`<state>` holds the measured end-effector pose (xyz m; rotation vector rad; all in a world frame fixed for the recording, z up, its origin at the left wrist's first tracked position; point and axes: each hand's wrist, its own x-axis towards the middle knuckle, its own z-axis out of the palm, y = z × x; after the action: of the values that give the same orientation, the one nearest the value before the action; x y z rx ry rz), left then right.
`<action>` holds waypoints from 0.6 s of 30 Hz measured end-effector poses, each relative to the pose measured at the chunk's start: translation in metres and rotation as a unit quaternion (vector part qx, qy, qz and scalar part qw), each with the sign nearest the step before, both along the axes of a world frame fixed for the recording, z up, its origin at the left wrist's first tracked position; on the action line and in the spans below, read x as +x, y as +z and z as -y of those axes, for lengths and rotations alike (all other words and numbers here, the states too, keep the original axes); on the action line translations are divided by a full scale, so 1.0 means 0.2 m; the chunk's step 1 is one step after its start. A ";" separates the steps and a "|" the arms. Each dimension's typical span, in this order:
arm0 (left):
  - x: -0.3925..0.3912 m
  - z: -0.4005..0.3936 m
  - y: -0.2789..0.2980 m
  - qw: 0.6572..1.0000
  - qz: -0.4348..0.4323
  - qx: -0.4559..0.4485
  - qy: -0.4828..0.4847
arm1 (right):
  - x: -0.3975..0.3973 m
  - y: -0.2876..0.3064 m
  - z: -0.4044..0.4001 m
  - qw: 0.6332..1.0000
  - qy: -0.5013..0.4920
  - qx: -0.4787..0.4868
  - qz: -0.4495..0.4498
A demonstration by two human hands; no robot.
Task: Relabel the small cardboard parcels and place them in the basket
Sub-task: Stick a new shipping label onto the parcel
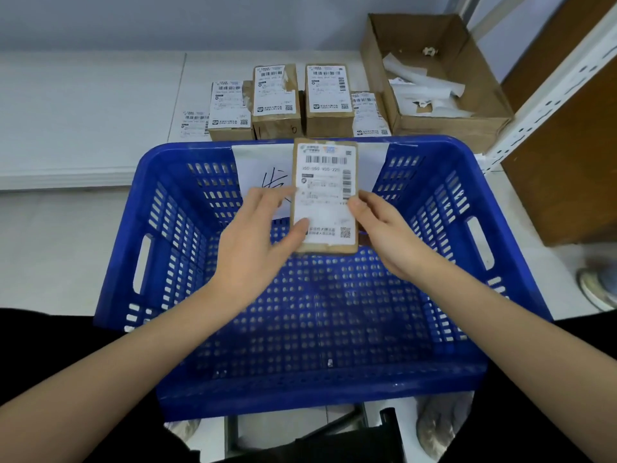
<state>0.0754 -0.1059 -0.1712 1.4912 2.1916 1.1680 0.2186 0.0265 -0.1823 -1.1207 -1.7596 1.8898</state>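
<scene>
Fingers (267,198) of the left hand (257,238) curl over the left edge of a small cardboard parcel (325,198), the thumb lying on its white shipping label (325,195), while the right hand (377,228) pinches the right edge, thumb on the face and the other fingers hidden behind. Both hands grip the parcel; neither is free.

Held in the air above the blue basket (434,295), the parcel stands label-up toward the camera, its long axis running away from the person, its far end level with the basket's back rim. No parcels are visible on the perforated basket floor directly beneath it. Both hands sit at about the same distance from the parcel's near half, so either could lower it; the drop is straight down.

Beyond the basket, more labelled parcels (277,98) stand in a row on the white bench (83,111), with a loose label (193,123) lying flat just left of them. An open cardboard box (450,125) holding crumpled white backing paper (424,91) sits at the right of the row. A handwritten paper sheet (253,168) hangs on the basket's back wall, partly hidden behind the parcel.

Judging by the flat, full label, the parcel looks ready to go in.
</scene>
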 end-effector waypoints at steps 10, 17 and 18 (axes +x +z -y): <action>-0.05 -0.03 0.05 0.951 0.277 -0.064 -0.120 | 0.03 0.06 -0.03 0.988 0.077 0.132 0.010; -0.06 -0.03 0.07 0.946 0.268 -0.095 -0.156 | 0.07 0.12 -0.10 0.987 0.019 0.158 -0.021; -0.06 -0.03 0.07 0.945 0.267 -0.098 -0.159 | 0.07 0.13 -0.10 0.986 0.018 0.165 -0.017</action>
<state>0.0628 -0.0993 -0.1576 1.2071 1.5856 1.0517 0.2326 0.0463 -0.1566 -0.9345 -1.9924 1.5485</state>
